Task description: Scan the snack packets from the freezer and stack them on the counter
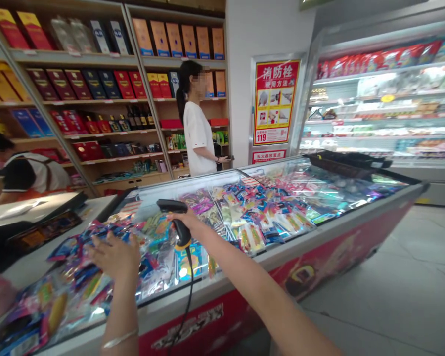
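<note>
My right hand [187, 221] is wrapped around the grip of a black barcode scanner [181, 233], held above the freezer's glass. From the scanner's butt a black cable [190, 287] hangs down over the freezer's front edge. My left hand [114, 257], a bangle on its wrist, has its fingers spread over a heap of small wrapped packs [74, 259], mostly blue and purple. Whether the fingertips touch the packs I cannot tell. More packs [40, 309] lie on the glass at the lower left, one of them yellowish and long.
The long chest freezer [222, 301] holds colourful packs under its glass. A dark tray [341, 163] sits at its far end. At left is a counter with a dark screen [44, 230]. One person [198, 133] stands behind the freezer; another [33, 173] is at the left edge.
</note>
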The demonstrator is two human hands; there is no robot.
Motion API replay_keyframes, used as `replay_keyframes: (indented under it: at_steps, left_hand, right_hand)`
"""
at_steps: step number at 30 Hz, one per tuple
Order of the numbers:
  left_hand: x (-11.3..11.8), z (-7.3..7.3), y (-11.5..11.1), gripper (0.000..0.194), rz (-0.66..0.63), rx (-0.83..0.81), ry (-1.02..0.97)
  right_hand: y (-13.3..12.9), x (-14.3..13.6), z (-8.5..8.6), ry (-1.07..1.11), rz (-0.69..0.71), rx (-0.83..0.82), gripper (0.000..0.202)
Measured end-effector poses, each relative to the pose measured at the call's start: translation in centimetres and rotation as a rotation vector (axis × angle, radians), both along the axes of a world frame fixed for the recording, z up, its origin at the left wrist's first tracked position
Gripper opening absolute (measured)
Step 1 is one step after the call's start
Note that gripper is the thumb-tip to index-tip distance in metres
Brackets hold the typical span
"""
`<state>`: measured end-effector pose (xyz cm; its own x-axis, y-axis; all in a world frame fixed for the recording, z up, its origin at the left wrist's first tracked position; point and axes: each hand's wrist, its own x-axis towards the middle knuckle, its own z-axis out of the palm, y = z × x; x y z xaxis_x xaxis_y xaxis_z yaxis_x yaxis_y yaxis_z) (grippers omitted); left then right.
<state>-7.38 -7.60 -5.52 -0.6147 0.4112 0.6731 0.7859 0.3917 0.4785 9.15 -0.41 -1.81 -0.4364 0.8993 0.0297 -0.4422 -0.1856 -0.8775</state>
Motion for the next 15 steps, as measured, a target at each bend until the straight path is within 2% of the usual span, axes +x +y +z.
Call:
replay_keyframes:
  at_steps: [5, 10, 13, 15]
  left_hand:
    - [7.8, 1.2, 3.6, 0.063, -0.295, -0.028, 0.004]
    - [15.8, 1.5, 9.0, 0.056, -0.585, -0.025, -0.021]
    - [20.0, 1.2, 12.8, 0.051, -0.670, -0.192, 0.024]
    - [22.2, 0.7, 15.2, 0.049, -0.751, -0.311, -0.042]
  right_hand:
    - [1.2, 9.7, 1.1, -0.040, -0.183, 0.072, 0.026]
    - [2.7, 19.4, 1.1, -0.075, -0.390, 0.103, 0.028]
    - [3.3, 24.4, 0.4, -0.136, -0.456, 0.100, 0.028]
    - [3.4, 27.3, -0.3, -0.169, -0.495, 0.113, 0.031]
